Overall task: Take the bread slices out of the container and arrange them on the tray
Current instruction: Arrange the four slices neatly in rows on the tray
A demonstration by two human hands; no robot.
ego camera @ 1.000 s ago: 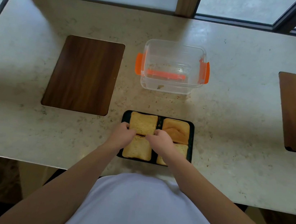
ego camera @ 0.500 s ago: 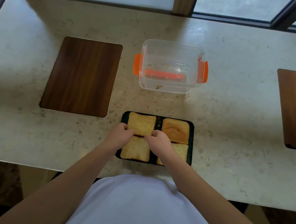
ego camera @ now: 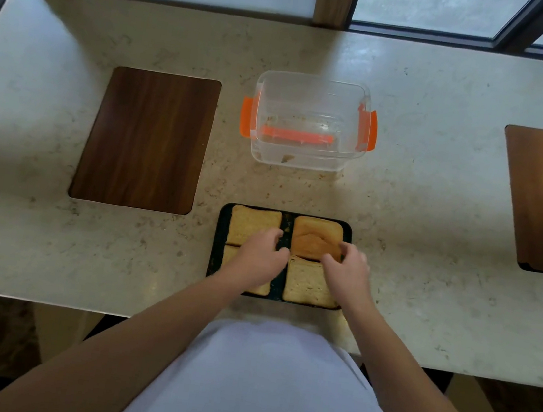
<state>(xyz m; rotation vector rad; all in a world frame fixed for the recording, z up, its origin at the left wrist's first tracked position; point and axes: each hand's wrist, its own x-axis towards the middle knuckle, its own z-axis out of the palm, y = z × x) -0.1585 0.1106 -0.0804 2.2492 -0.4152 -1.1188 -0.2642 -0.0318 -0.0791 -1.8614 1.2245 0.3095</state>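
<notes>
Four bread slices fill the dark tray at the marble counter's near edge; left hand and right hand rest loosely curled over them, grasping nothing; the clear container stands behind, toward the window.

We counted four bread slices on one black tray; behind the tray stood one clear container, flanked by two wooden boards.

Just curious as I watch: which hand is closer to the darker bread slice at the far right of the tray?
Right. The right hand has its fingers on the darker slice's near right corner; the left hand lies across the tray's left-side slices.
</notes>
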